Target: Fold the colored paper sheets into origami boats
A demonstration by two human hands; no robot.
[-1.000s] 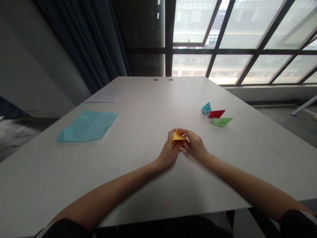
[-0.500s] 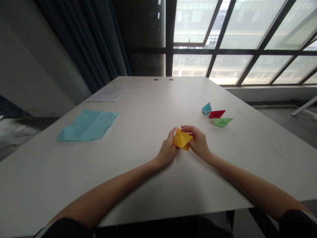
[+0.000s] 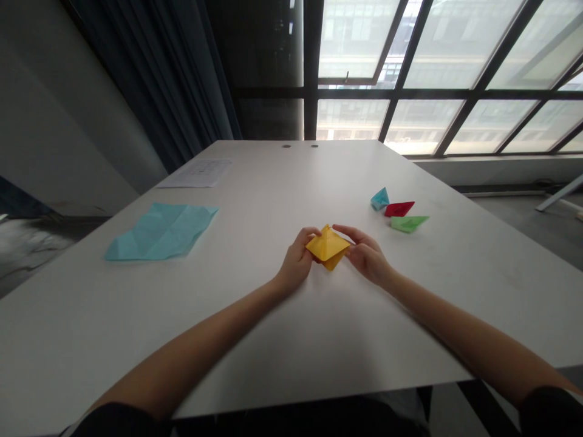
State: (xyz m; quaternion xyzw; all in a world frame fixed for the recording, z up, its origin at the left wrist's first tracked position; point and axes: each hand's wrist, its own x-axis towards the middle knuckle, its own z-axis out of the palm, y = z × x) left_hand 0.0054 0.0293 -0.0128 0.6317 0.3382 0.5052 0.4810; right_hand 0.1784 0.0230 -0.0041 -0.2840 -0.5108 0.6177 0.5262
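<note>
A folded yellow paper piece (image 3: 328, 247) sits between my two hands, just above the white table (image 3: 255, 340). My left hand (image 3: 295, 265) pinches its left corner with thumb and fingers closed on it. My right hand (image 3: 365, 255) pinches its right corner the same way. The paper is spread wide into a diamond shape with a raised peak in the middle.
Three small folded paper boats lie to the right: teal (image 3: 379, 198), red (image 3: 398, 209), green (image 3: 408, 223). A creased light-blue sheet (image 3: 161, 231) lies at the left. A white printed sheet (image 3: 198, 173) rests farther back. Large windows stand beyond the table's far edge.
My hands have moved apart, pulling the yellow paper from a narrow folded shape into a wider, flatter diamond. Both hands rose slightly and shifted away from me.
</note>
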